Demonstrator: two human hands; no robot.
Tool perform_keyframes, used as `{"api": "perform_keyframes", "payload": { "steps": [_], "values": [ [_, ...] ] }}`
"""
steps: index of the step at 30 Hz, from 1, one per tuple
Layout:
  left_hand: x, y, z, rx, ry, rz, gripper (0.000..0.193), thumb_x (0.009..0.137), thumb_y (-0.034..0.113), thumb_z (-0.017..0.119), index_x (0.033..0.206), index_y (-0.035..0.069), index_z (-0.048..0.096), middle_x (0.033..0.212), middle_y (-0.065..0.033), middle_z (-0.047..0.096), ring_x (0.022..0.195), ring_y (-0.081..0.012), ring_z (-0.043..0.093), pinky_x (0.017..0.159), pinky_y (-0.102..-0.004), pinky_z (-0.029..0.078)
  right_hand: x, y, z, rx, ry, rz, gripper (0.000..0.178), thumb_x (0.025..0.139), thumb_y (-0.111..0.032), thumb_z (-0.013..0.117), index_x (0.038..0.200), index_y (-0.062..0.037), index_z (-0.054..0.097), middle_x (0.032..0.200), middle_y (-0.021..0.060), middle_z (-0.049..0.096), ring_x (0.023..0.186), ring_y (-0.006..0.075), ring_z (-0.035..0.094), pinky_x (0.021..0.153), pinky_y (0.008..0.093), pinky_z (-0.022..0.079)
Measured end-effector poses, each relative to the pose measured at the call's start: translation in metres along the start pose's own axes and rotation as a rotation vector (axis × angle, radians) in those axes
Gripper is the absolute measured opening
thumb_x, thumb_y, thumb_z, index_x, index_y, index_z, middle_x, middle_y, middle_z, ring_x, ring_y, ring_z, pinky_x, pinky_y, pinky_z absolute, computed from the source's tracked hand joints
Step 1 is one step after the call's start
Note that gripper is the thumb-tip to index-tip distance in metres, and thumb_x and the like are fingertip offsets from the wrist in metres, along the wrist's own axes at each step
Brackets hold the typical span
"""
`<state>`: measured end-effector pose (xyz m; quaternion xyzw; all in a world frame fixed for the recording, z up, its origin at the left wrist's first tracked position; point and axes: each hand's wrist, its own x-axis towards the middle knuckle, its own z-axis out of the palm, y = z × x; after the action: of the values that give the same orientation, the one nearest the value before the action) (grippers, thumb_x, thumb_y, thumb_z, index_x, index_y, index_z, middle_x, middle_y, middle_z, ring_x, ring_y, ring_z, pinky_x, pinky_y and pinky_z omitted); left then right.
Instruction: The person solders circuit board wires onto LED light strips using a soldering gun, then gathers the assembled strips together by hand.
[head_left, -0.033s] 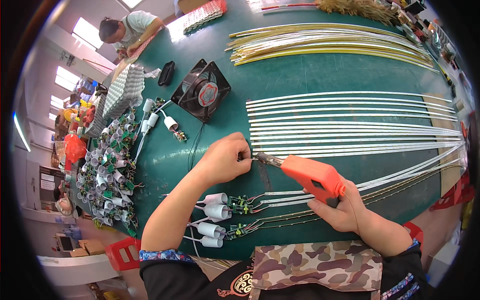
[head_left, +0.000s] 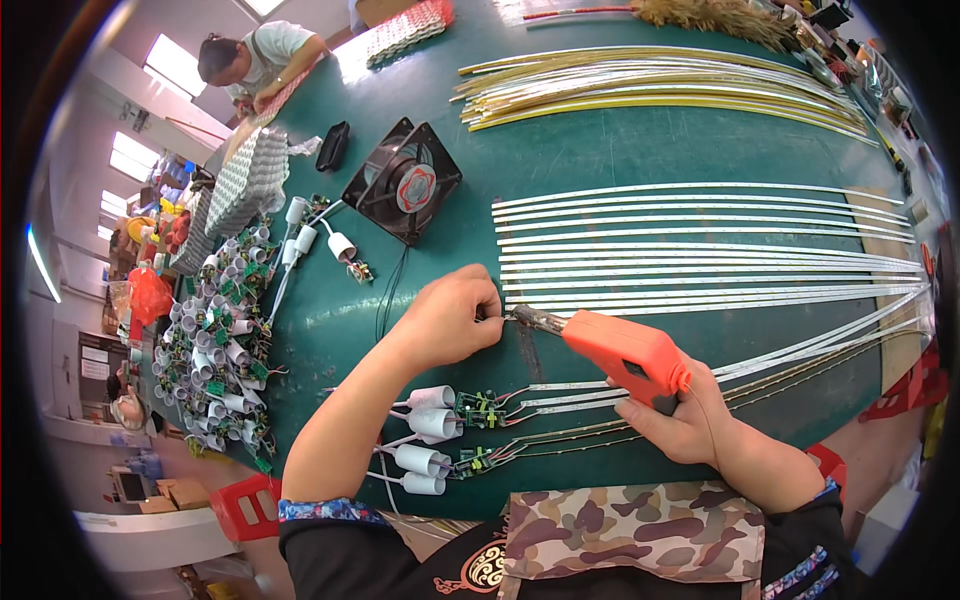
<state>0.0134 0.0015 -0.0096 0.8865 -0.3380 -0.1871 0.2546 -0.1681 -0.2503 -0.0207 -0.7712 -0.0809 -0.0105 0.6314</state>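
My right hand (head_left: 685, 415) is wrapped round the handle of an orange soldering gun (head_left: 620, 350). A thin strand runs from the back of the gun down past my wrist. Its dark metal tip points left and meets the left end of the lowest LED strips (head_left: 700, 301) in the middle row. Right beside that tip, my left hand (head_left: 450, 315) is closed in a pinch; what its fingers hold is hidden. Nearer to me lie white lamp caps (head_left: 422, 460) with small green circuit boards (head_left: 480, 408), wired to more LED strips that run under my right hand.
A black fan (head_left: 405, 182) stands beyond my left hand. Many white caps with boards (head_left: 215, 350) are heaped on the left. A bundle of yellow and white strips (head_left: 650, 88) lies at the far side. Another person (head_left: 265, 65) works at the far left.
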Motion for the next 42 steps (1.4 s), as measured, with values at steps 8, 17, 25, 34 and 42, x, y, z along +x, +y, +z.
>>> {"api": "perform_keyframes", "payload": {
  "steps": [8, 17, 25, 34, 42],
  "values": [
    [0.005, -0.001, -0.003, -0.005, -0.051, -0.006, 0.009, 0.074, 0.011, 0.068, 0.074, 0.004, 0.063, 0.088, -0.0086, 0.059, 0.076, -0.0292, 0.059, 0.069, -0.039, 0.048, -0.001, -0.002, -0.002, -0.054, -0.016, -0.008, 0.052, 0.085, -0.011, 0.075, 0.13, 0.0013, 0.053, 0.103, 0.0123, 0.068, 0.089, 0.0239, 0.068, 0.081, 0.0334, 0.053],
    [0.01, -0.001, -0.008, 0.009, -0.125, -0.03, 0.008, 0.074, 0.01, 0.069, 0.075, 0.004, 0.064, 0.088, -0.0071, 0.059, 0.076, -0.0254, 0.06, 0.069, -0.0363, 0.049, -0.002, -0.003, -0.006, -0.071, -0.007, -0.029, 0.049, 0.085, -0.008, 0.073, 0.13, 0.0001, 0.054, 0.099, 0.0094, 0.067, 0.083, 0.0186, 0.065, 0.077, 0.0317, 0.052],
    [0.011, -0.001, -0.01, 0.009, -0.164, -0.068, 0.009, 0.074, 0.013, 0.069, 0.077, 0.005, 0.065, 0.093, -0.0074, 0.061, 0.082, -0.0272, 0.061, 0.073, -0.0374, 0.049, -0.004, -0.015, -0.013, 0.132, 0.028, 0.144, 0.046, 0.087, -0.006, 0.071, 0.129, 0.0008, 0.055, 0.1, 0.0075, 0.066, 0.079, 0.0132, 0.058, 0.075, 0.0293, 0.049],
    [0.011, 0.0, -0.011, 0.011, -0.166, -0.069, 0.009, 0.075, 0.013, 0.069, 0.077, 0.005, 0.066, 0.092, -0.007, 0.061, 0.082, -0.0264, 0.062, 0.073, -0.0367, 0.05, -0.006, -0.009, -0.012, 0.072, 0.032, 0.1, 0.049, 0.087, -0.011, 0.072, 0.131, 0.0001, 0.054, 0.09, 0.0053, 0.063, 0.077, 0.0134, 0.057, 0.072, 0.0286, 0.048],
    [0.01, -0.001, -0.008, -0.011, -0.123, -0.028, 0.009, 0.075, 0.008, 0.07, 0.074, 0.002, 0.063, 0.084, -0.0065, 0.057, 0.075, -0.0201, 0.058, 0.066, -0.0319, 0.047, -0.008, -0.008, -0.014, 0.075, 0.063, 0.007, 0.05, 0.087, -0.011, 0.073, 0.131, 0.0014, 0.053, 0.093, 0.0068, 0.064, 0.078, 0.0147, 0.057, 0.073, 0.0293, 0.048]
  ]
}}
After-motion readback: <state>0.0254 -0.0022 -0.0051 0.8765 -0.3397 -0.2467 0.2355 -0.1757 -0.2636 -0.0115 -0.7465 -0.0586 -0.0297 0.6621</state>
